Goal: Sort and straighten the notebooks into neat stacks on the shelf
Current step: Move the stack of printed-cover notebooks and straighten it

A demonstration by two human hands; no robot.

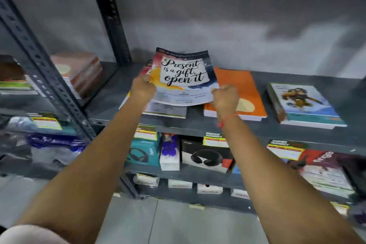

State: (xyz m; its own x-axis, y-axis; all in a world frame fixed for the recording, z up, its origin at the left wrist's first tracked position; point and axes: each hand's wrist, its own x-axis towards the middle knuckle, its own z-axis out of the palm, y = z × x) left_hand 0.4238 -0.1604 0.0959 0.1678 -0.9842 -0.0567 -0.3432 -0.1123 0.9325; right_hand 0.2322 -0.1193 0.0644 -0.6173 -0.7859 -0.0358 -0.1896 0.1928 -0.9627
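Both hands hold a thin notebook (184, 77) with "Present is a gift, open it" on its cover, tilted up above the grey shelf (198, 125). My left hand (143, 87) grips its lower left edge and my right hand (225, 96) grips its lower right corner. Under it lies a loose stack of notebooks (166, 110) with edges sticking out to the left. To the right sit an orange notebook stack (241, 89) and, further right, a stack with a cartoon cover (303, 103).
A slotted grey upright (45, 77) divides this bay from the left bay, where another stack (79, 71) sits. The shelf below holds boxed headphones (206, 156) and yellow price tags (215, 141). A grey wall backs the shelf.
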